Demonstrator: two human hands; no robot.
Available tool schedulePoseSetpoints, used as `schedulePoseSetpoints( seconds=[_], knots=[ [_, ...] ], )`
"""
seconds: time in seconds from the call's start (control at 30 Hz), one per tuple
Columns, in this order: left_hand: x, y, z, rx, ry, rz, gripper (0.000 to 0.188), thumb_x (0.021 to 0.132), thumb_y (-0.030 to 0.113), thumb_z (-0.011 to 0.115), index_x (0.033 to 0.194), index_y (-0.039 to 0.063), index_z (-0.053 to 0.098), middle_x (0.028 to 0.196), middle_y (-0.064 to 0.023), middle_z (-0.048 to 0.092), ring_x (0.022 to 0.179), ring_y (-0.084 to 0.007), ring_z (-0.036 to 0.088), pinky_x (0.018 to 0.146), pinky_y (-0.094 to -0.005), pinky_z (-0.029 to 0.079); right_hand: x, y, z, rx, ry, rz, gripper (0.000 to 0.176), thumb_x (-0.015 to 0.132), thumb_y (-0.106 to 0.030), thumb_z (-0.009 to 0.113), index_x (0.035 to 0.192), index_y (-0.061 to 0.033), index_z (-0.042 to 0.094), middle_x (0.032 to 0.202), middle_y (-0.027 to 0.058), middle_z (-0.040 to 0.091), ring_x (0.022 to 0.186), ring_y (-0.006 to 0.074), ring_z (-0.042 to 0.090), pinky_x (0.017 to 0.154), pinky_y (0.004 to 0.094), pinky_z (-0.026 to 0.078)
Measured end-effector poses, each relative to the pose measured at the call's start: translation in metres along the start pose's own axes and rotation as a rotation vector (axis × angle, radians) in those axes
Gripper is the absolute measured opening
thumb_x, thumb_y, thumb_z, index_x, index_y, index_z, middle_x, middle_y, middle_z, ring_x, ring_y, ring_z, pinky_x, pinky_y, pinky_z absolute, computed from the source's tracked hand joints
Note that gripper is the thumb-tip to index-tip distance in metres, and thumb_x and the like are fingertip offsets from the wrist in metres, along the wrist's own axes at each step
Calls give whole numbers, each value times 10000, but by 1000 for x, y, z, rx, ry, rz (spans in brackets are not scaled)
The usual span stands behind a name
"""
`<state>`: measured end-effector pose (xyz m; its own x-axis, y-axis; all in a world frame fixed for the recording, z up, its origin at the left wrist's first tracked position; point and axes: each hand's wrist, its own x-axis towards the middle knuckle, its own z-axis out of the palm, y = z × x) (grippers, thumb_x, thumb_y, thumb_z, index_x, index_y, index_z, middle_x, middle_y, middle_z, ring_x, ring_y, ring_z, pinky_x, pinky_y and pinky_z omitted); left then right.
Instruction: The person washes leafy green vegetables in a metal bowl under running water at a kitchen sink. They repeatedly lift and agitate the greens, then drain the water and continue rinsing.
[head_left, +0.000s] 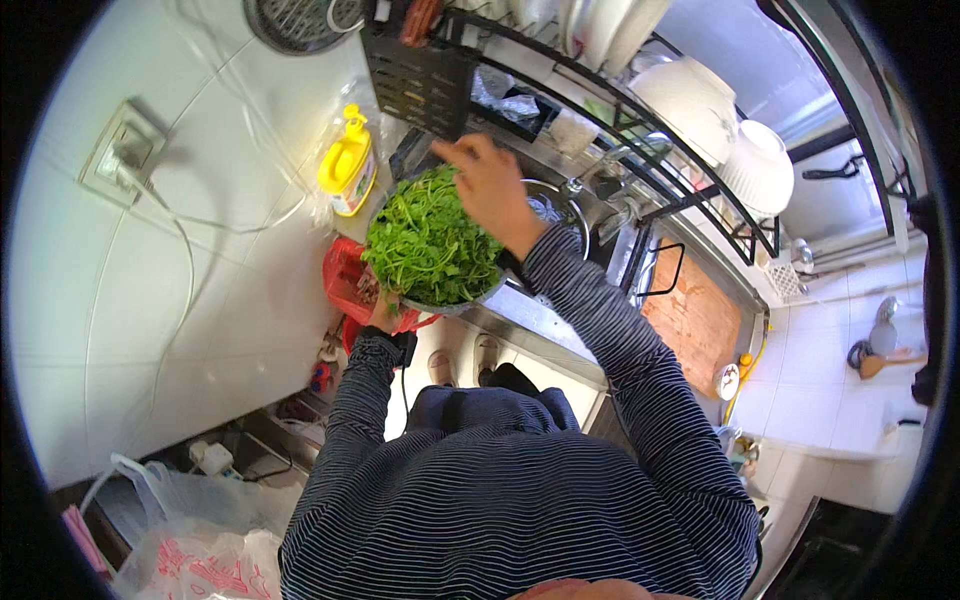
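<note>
A large heap of leafy green herbs (431, 236) fills a round grey vessel (480, 294) in front of me, at the sink's left end. My right hand (491, 191) is over the heap's upper right edge, fingers apart and slightly blurred, with nothing seen in it. Low on the left, my left hand (385, 313) is at the vessel's near rim, beside a red plastic bag (346, 274). Some green shows against its fingers, which are partly hidden, so its grip is unclear. Behind my right wrist, a metal basin (579, 217) is partly covered.
A yellow pump bottle (349, 169) stands against the tiled wall. Above the sink runs a black dish rack (540, 56) with white bowls (757, 169). A faucet (589, 176) rises behind the basin. To the right lies a wooden cutting board (690, 315) with a small bowl (727, 381).
</note>
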<state>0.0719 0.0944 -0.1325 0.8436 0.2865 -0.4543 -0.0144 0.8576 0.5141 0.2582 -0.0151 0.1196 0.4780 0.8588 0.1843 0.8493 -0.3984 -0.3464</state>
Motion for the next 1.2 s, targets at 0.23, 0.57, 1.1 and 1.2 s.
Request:
schedulePoseSetpoints(
  seconds=[0.23,0.57,1.1,1.2],
  knots=[
    [9,4,-10,110,-72,-44,436,924,272,469,1303,61,417,1343,-84,439,1189,-268,449,983,-415,410,-52,-7,75,-109,-339,-99,857,704,-156,635,1433,-177,186,1455,305,-27,1270,565,192,1005,685,120],
    [10,-4,-23,183,-99,-78,436,922,264,471,1302,57,415,1343,-85,439,1187,-271,450,980,-417,413,-47,-29,41,-4,279,-123,586,765,-85,545,1326,-170,395,1450,283,97,1136,305,512,1043,571,222],
    [6,-20,57,237,86,-97,342,953,174,390,1259,25,415,1291,-144,443,1050,-269,481,856,-395,465,-77,-1,4,146,147,8,538,761,-25,493,1288,-128,452,1453,135,260,1073,322,552,843,360,496],
    [-3,-19,58,578,-308,152,305,959,172,391,1215,16,449,1236,-146,483,981,-266,521,773,-372,514,-85,8,-9,47,98,123,489,775,-40,520,1251,-150,492,1420,106,319,1113,302,520,910,397,457]
  ],
)
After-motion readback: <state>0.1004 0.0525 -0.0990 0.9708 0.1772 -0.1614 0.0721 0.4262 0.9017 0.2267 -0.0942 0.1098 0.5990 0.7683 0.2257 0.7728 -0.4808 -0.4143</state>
